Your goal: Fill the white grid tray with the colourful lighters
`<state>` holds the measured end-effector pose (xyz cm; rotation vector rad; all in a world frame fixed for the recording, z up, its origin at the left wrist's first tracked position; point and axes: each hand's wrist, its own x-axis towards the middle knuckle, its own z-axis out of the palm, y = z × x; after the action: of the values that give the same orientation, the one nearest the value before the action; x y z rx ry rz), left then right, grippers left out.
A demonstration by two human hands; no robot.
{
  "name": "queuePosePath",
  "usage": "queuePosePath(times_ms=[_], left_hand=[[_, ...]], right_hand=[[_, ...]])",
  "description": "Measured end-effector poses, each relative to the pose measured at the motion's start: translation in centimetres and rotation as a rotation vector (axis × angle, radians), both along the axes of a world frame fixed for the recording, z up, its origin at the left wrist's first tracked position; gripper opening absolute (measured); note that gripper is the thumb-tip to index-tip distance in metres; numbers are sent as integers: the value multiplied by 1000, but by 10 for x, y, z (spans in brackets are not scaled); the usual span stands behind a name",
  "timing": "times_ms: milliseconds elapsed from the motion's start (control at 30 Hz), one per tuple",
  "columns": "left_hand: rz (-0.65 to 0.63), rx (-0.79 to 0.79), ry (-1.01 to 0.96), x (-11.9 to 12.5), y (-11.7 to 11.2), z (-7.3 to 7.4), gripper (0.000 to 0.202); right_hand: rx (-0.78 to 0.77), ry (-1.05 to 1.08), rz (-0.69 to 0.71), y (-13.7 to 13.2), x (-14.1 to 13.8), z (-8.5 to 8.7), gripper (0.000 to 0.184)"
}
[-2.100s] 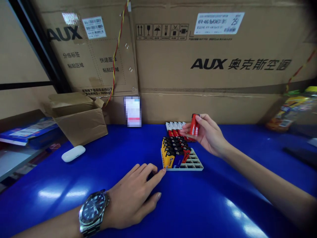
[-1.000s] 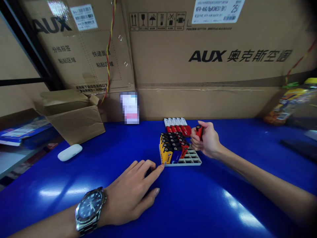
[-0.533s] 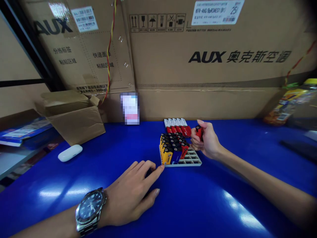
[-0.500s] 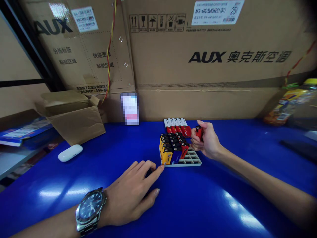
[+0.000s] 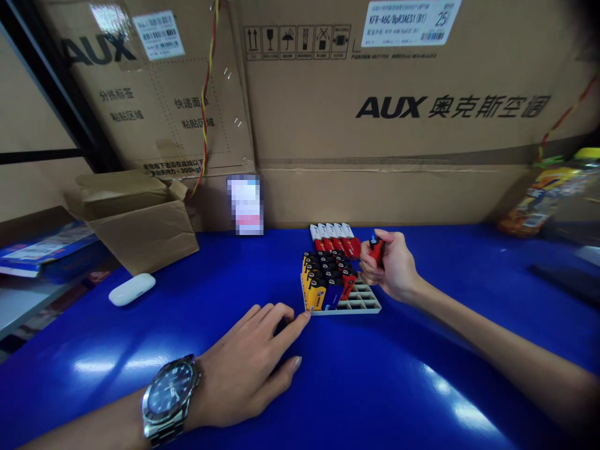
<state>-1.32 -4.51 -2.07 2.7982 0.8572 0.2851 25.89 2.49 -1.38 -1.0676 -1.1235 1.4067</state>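
Observation:
A grey grid tray (image 5: 364,304) sits on the blue table and holds several upright lighters (image 5: 328,278) in yellow, blue and red. My right hand (image 5: 394,269) is closed round a red lighter (image 5: 375,248), held upright just right of the tray's far end. A small blue flame or glint shows at the lighter's top. My left hand (image 5: 255,365), with a wristwatch, lies flat on the table with fingers spread; its fingertip touches the tray's near left corner. A row of white and red lighters (image 5: 335,239) lies behind the tray.
Large cardboard boxes (image 5: 403,112) form a wall behind the table. An open small carton (image 5: 140,215) and a white earbud case (image 5: 131,289) lie at the left. A colourful packet (image 5: 548,194) stands at the far right.
My right hand brought the red lighter down from above the tray to beside it and closed into a fist round it. My left hand has stayed put.

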Motion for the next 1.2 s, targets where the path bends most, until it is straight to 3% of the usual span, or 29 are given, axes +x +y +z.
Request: queuePosePath(times_ms=[133,300,467,700,933,1200], left_hand=[[4,-18,16,0,-1,1,52],[6,-29,31,1,-1,1,50],[-3,-6,-10,1,-1,0,50],[-1,15,-21,0,0,0,50],[-3,2,6,0,0,0,50],[-3,21,-20,0,-1,0,51]], right_hand=[[117,-134,45,-1,0,6,54],[440,-484,19,-5,4,20,29],[633,-842,29,-13,19,40,25],[421,-739,291,-21,26,46,23],[299,-572,344,-24,15,37,20],[309,-717,425,-26,15,38,18]])
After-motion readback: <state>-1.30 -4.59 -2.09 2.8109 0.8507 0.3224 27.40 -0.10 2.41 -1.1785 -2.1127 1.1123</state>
